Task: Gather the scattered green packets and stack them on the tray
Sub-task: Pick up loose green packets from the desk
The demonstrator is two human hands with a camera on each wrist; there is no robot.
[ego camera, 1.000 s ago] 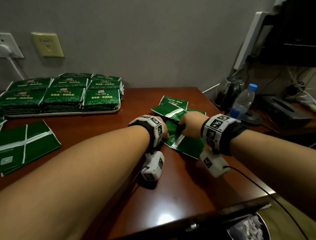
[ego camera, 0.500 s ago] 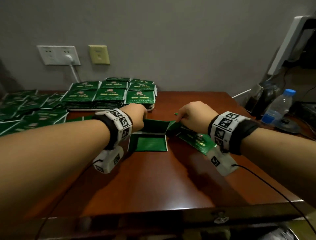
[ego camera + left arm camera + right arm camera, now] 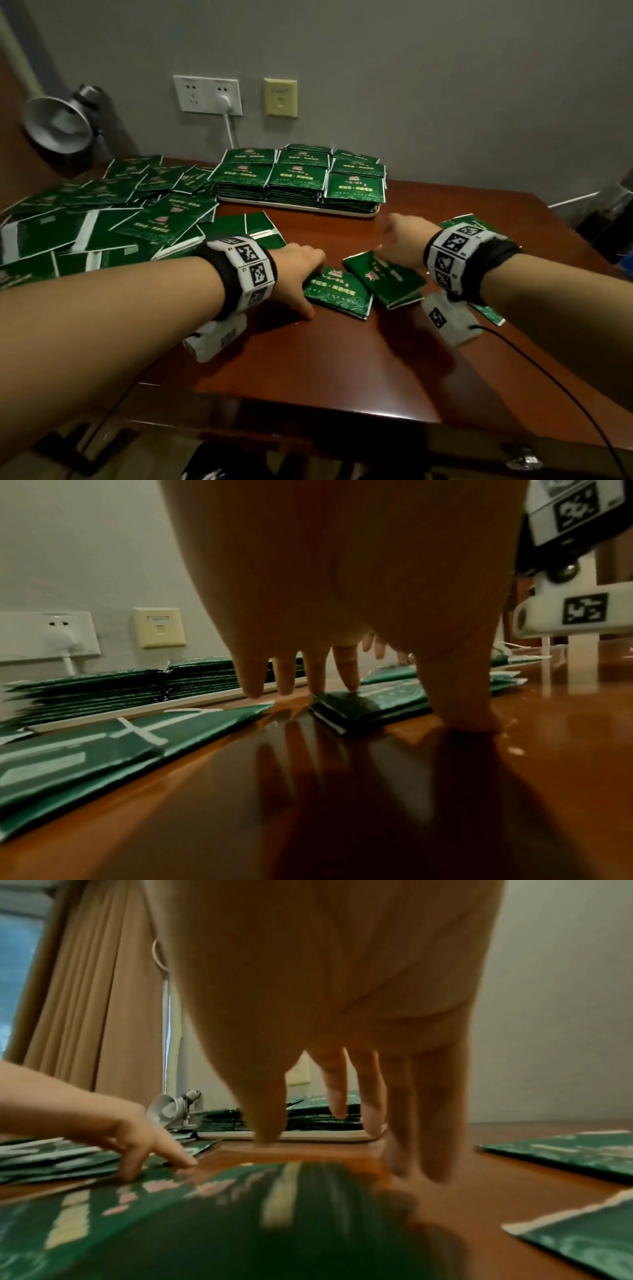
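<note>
Two small packet piles point(image 3: 337, 291) sit near the tray point(image 3: 370, 213) on the counter point(image 3: 308, 359); left hand point(image 3: 294, 274) fingertips press one flat, right hand point(image 3: 400, 240) hangs open, empty, probably squaring them for pickup.

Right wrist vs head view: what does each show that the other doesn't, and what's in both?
Only the right wrist view: a tan curtain beside a window, and the right hand with straight fingers pointing down at the table, holding nothing.

Only the head view: the white wall socket with its plug, both wristbands, the table's front edge.

Both: the tray stacked with green packets, the desk lamp, the left hand touching a packet.
</note>
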